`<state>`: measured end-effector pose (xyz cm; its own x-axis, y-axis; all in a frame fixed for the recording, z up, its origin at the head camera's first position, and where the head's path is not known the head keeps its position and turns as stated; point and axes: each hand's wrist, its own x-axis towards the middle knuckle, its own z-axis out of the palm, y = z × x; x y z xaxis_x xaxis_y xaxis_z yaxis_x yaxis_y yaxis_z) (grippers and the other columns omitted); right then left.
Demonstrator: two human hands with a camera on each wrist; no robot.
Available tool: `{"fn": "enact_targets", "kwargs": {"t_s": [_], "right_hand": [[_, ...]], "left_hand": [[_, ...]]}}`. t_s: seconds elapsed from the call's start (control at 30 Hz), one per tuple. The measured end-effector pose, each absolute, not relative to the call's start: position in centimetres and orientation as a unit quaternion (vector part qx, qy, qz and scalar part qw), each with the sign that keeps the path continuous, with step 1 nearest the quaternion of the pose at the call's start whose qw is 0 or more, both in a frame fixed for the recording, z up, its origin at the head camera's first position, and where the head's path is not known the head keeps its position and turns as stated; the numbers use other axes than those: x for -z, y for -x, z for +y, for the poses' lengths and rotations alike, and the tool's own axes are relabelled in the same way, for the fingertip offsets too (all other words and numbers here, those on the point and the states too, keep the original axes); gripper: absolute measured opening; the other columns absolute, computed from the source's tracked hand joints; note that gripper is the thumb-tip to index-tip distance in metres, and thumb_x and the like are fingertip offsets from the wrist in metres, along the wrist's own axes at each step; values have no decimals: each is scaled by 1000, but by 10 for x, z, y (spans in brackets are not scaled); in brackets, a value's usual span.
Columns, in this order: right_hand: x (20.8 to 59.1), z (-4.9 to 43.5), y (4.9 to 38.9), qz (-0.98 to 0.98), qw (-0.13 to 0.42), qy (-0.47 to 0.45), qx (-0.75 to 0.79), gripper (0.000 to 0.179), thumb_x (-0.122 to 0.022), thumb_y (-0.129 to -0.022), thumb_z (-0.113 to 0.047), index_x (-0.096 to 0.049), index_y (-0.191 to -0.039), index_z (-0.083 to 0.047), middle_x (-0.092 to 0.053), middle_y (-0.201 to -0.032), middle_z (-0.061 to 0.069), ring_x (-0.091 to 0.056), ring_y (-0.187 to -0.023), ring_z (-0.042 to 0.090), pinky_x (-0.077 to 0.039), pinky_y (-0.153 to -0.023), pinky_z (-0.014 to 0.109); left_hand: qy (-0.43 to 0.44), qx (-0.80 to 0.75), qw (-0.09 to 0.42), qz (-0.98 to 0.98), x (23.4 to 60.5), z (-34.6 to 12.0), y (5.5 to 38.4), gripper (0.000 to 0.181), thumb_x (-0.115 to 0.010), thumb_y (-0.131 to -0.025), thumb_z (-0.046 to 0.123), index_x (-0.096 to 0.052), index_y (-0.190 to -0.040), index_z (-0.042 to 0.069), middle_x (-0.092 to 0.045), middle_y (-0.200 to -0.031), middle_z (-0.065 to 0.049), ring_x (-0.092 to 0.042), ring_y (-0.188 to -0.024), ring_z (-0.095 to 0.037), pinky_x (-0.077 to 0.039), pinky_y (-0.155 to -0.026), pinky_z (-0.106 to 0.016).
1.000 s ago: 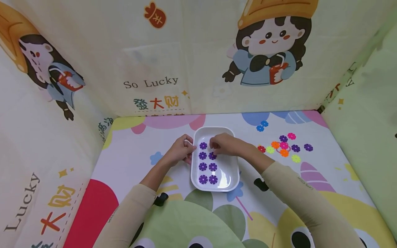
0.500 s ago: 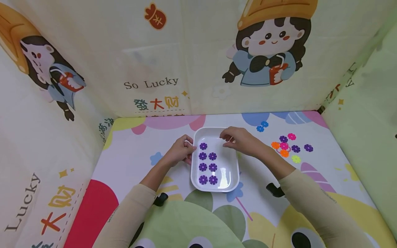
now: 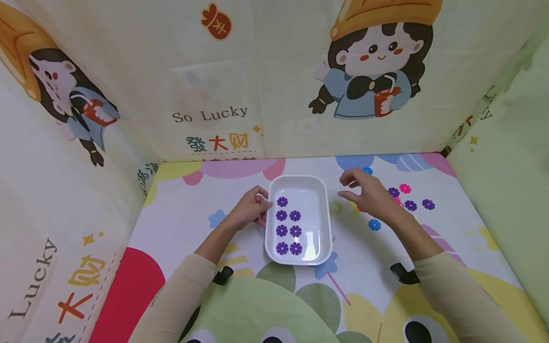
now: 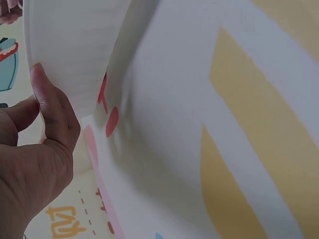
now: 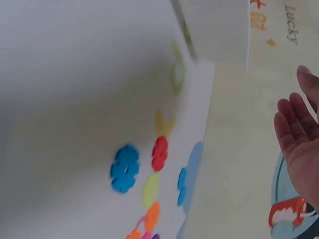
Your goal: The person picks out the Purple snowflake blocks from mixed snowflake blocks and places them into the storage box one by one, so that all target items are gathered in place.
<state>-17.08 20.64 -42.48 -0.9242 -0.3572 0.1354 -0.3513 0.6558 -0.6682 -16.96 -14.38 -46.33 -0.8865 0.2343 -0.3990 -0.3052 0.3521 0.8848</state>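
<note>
Where the left hand [image 3: 250, 206] pinches: left rim of the white tray [image 3: 317, 205], presumably to steady it
Seven purple flowers [image 3: 281, 230]: two columns in the tray, seemingly spaced for order
Right hand [image 3: 369, 190]: fingers relaxed and empty, near a blue flower [image 3: 374, 225]

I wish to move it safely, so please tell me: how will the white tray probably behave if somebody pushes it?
The white tray is probably stiff: it looks unbent where the left hand grips it. Being shallow and broad, it will likely slide rather than tip. The purple flower pieces inside may shift, since the surface under them looks glossy.
</note>
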Motion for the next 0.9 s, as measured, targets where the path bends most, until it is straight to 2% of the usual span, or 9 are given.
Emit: {"fn": "enact_targets", "kwargs": {"t_s": [0.2, 0.47, 0.7, 0.9], "right_hand": [[432, 232, 172, 921, 7, 158, 355, 37, -78, -93, -12, -57, -123, -4, -65, -119, 19, -64, -115, 40, -60, -95, 58], [446, 266, 171, 933, -8, 107, 345, 37, -75, -94, -8, -56, -125, 1, -61, -123, 25, -59, -117, 47, -55, -99, 65], [460, 296, 173, 944, 31, 21, 329, 46, -69, -100, -13, -50, -138, 3, -49, -137, 29, -52, -122, 48, -55, -99, 64], [471, 313, 175, 953, 50, -22, 300, 51, -69, -100, -15, -49, -143, 2, -44, -141, 32, -44, -126, 51, -55, -99, 65]], "left_hand": [[23, -574, 236, 784, 463, -144, 170, 25, -64, -103, 10, -48, -122, 6, -56, -81, -8, -60, -57, -17, -62, -50, -34], [21, -572, 236, 785, 465, -145, 170, 25, -64, -103, 11, -48, -122, 6, -57, -82, -8, -60, -57, -17, -63, -51, -36], [25, -572, 238, 785, 468, -146, 171, 26, -65, -102, 11, -49, -122, 7, -57, -83, -9, -61, -58, -18, -64, -53, -38], [26, -571, 237, 785, 467, -146, 170, 27, -66, -102, 12, -49, -122, 7, -57, -83, -9, -61, -57, -18, -64, -52, -37]]}}
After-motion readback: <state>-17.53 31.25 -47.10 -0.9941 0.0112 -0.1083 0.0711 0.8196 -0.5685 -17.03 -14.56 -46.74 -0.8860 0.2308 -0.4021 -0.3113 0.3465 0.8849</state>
